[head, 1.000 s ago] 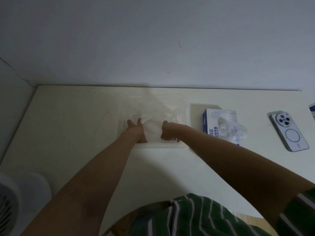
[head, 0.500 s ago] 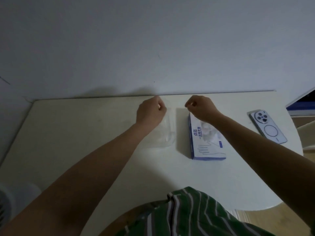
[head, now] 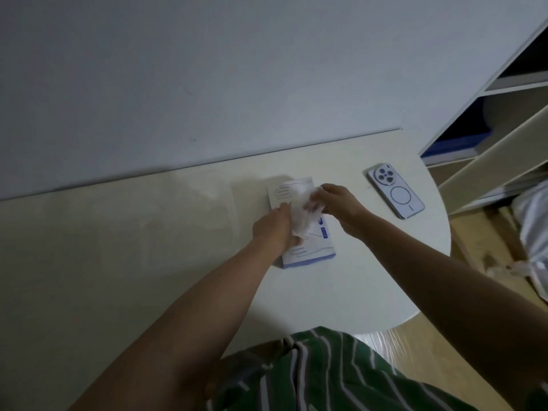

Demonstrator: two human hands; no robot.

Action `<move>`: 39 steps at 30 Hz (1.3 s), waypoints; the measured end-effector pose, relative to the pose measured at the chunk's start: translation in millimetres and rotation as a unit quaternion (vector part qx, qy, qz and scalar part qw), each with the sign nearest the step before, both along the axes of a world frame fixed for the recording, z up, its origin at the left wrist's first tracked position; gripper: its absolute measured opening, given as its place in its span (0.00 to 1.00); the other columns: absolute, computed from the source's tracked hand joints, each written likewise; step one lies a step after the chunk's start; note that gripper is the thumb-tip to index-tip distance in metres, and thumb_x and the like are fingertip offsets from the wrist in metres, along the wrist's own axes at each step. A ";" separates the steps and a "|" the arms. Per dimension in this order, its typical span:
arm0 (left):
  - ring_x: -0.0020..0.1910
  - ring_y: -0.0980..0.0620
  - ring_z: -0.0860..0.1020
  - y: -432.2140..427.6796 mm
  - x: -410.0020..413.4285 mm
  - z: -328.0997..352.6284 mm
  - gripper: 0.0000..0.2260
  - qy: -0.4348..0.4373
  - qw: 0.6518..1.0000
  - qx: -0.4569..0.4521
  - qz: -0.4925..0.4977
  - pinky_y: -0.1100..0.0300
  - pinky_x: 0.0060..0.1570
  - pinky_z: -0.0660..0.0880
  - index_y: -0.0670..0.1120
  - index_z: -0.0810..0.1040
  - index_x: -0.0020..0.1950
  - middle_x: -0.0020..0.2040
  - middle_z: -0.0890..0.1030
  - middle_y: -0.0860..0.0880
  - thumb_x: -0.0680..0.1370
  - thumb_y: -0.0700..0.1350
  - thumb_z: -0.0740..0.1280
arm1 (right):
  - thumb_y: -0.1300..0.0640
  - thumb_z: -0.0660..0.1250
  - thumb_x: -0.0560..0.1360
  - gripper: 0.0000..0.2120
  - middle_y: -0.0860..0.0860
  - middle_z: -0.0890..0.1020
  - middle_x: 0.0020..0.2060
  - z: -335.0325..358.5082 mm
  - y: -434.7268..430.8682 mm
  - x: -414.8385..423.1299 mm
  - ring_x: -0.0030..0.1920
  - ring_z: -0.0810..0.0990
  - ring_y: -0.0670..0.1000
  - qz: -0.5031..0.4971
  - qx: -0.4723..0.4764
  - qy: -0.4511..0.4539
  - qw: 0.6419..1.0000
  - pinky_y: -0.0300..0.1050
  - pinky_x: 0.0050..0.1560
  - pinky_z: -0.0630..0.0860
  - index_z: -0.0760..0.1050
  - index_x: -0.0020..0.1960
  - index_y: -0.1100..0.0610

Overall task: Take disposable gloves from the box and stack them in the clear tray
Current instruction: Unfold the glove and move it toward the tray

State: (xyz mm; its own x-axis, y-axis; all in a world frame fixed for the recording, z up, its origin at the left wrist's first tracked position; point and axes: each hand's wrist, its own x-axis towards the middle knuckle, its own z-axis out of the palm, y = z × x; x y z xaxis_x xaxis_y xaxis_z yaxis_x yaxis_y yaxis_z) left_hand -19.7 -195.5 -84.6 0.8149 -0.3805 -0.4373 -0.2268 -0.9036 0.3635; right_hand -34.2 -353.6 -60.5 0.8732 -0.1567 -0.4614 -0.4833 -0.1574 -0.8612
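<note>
- Both hands have dropped onto the box right of centre, where a thin clear glove bunches at its top opening.
- It looks featherlight, limp and slippery, so it is best pinched at a gathered fold.
- The left hand curls round the glove's near edge.
- The right hand pinches its far side.
- The clear tray sits just left of the box.

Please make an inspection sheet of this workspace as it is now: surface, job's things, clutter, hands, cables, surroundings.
Surface: cream table, rounded at its right end.
Job's things: glove box lies flat; clear glove bunched above it; clear tray left of the box, only faintly visible.
Clutter: smartphone face down, right of the box.
Hands: left hand and right hand both grip the glove.
Cables: nothing seen.
Surroundings: grey wall; shelf unit at right.
</note>
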 end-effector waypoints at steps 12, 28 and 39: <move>0.32 0.47 0.76 2.4 22.6 21.6 0.10 0.202 0.880 -0.342 0.261 0.59 0.29 0.74 0.40 0.78 0.53 0.36 0.79 0.45 0.81 0.42 0.58 | 0.69 0.65 0.73 0.13 0.54 0.79 0.40 15.3 -10.1 11.3 0.40 0.77 0.52 0.008 0.167 -0.049 0.985 0.43 0.39 0.75 0.73 0.56 0.60; 0.20 0.54 0.68 82.2 29.0 58.8 0.09 0.143 0.866 -0.396 0.268 0.68 0.21 0.62 0.42 0.79 0.39 0.27 0.73 0.45 0.73 0.31 0.64 | 0.59 0.65 0.78 0.21 0.65 0.77 0.54 38.6 64.1 27.2 0.53 0.76 0.62 0.090 0.234 0.016 0.968 0.60 0.64 0.71 0.70 0.65 0.71; 0.29 0.54 0.77 185.3 41.0 59.5 0.05 0.226 0.714 -0.478 0.460 0.63 0.32 0.78 0.41 0.81 0.43 0.34 0.82 0.47 0.74 0.42 0.72 | 0.65 0.65 0.77 0.05 0.56 0.77 0.37 41.4 140.6 45.6 0.37 0.77 0.51 0.092 0.156 -0.116 0.977 0.44 0.39 0.75 0.76 0.43 0.62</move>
State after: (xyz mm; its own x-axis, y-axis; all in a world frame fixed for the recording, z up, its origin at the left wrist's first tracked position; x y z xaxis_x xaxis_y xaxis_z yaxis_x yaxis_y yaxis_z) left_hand 21.3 -10.2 -25.1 0.7698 -0.0754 -0.6338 0.6381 0.1147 0.7614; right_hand 11.4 -213.1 -19.1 0.9602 0.1288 -0.2479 -0.2576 0.0645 -0.9641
